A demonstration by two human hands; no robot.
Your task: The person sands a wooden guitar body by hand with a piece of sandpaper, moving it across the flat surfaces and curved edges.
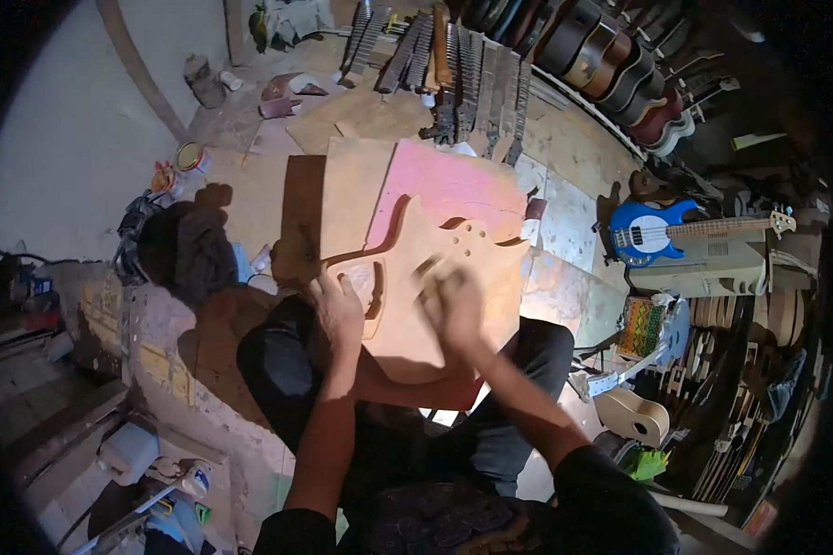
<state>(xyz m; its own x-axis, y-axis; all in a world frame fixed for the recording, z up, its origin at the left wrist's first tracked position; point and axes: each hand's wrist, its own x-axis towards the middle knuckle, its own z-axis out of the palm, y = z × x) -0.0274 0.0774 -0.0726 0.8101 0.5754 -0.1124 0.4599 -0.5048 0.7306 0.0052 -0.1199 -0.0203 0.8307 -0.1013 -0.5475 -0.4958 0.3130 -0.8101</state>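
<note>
A pale, unfinished guitar body (407, 301) lies flat in front of me, above my lap. Several small holes show near its neck end, and a curved cavity (378, 289) is cut into its left part. My left hand (340, 310) rests on the body's left side beside that cavity, fingers bent but apart. Over the middle of the body is my right hand (452, 303), smeared by motion. Its fingers look curled, and whether anything is in them cannot be made out. Beneath the guitar body is a board with a pink patch (444, 190).
Toothed dark wooden pieces (477, 88) lie at the far side. Several guitars (611, 65) line the far right. A blue electric bass (652, 236) and an unpainted small guitar body (634, 416) are to the right. At left stand a round tin (192, 157) and a dark cloth heap (194, 245).
</note>
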